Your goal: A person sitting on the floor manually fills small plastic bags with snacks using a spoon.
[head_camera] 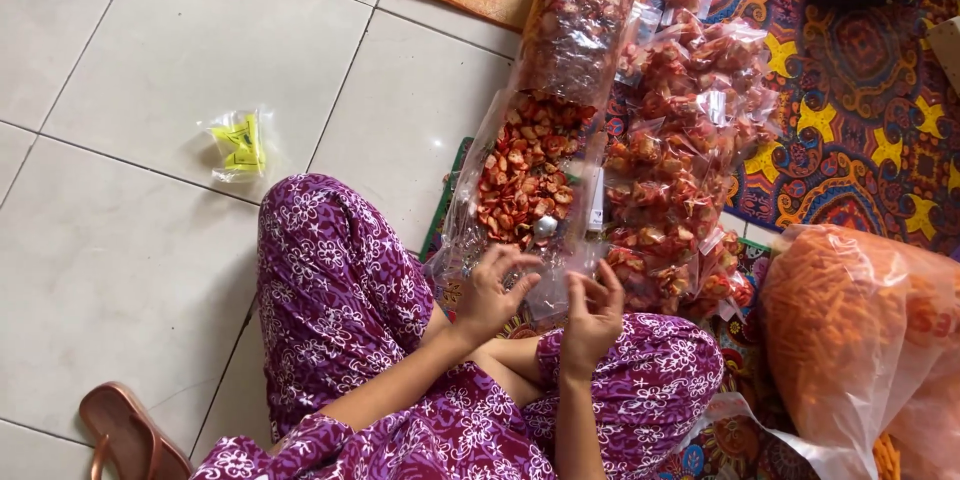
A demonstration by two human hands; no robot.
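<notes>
Together, left hand (492,292) and right hand (592,312), fingers pinched narrow on a small clear bag (545,285) (thin, limp, likely slippery). Just beyond the pinch, big open bag (525,175) of red chips, light and brittle. Best gripped at the mouth edges.

Beside the purple white-flowered trousers (340,290) lie red-orange chips in a clear big bag (530,170). Right of that bag, a mat (860,110) patterned blue, red and yellow; left, white floor tiles (150,60) and a yellow packet (240,145).
</notes>
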